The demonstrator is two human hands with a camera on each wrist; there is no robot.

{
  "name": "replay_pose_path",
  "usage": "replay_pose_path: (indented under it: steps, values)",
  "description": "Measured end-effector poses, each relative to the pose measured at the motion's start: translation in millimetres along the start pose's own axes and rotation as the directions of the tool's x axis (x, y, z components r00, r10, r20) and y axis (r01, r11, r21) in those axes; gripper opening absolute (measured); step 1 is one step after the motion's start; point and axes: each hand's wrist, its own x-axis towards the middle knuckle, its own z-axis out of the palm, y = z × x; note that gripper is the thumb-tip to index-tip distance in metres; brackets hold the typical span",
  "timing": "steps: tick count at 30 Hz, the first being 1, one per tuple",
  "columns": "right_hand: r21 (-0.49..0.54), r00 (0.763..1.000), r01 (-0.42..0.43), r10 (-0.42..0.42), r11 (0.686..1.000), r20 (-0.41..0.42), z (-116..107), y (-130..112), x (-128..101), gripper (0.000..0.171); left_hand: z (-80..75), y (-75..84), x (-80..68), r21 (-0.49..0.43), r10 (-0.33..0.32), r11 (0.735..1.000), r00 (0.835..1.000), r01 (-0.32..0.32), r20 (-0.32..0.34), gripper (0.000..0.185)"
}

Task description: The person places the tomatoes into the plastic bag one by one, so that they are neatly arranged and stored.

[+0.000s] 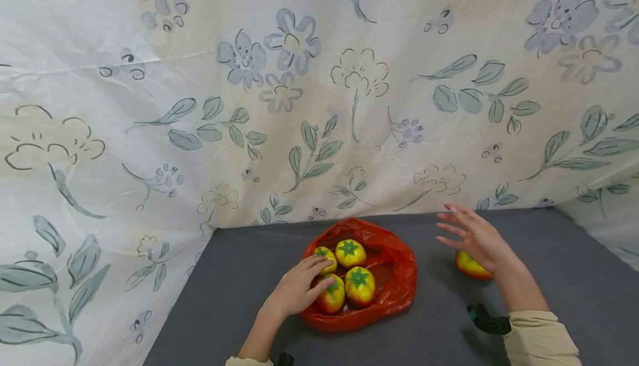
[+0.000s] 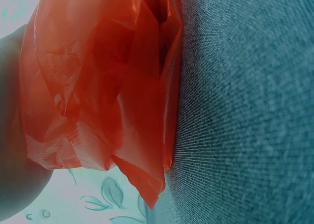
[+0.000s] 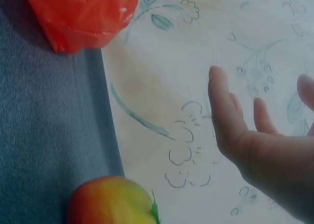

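Observation:
An opened red plastic bag [image 1: 403, 266] stands on the grey tabletop with several yellow-red tomatoes [image 1: 360, 285] inside, each topped by a green star-shaped calyx. My left hand [image 1: 295, 288] reaches over the bag's left rim, its fingers and thumb extended over the two left-hand tomatoes; whether the fingertips touch them is hard to tell. In the left wrist view, the bag's crumpled side [image 2: 98, 86] covers most of that hand. To the right, my right hand [image 1: 476, 238] is raised with fingers spread and holds nothing. Just below it on the table lies another tomato [image 1: 471, 266], partly hidden by the hand.
A floral cloth [image 1: 319, 94] hangs behind the table and down its left side. The grey tabletop [image 1: 224, 299] extends on both sides of the bag. A black band [image 1: 491, 321] sits at the right wrist.

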Motion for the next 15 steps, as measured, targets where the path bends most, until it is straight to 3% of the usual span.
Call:
replay_pose_path:
  steps: [7,11,15]
  values:
    - [-0.001,0.999,-0.011,0.011,1.0,-0.038,-10,0,-1,0.065,-1.3,0.8,-0.6,-0.015,-0.003,1.0,1.0,0.003,0.0,0.055]
    - [0.056,0.999,-0.014,0.016,0.998,-0.045,-17,0,-3,0.06,-2.5,1.1,-0.6,-0.011,-0.002,1.0,1.0,0.002,0.002,0.055]
    - [0.05,0.997,-0.019,0.023,0.999,-0.072,-23,1,-2,0.062,-2.2,0.1,-0.9,-0.002,-0.003,1.0,1.0,0.003,0.005,0.055]
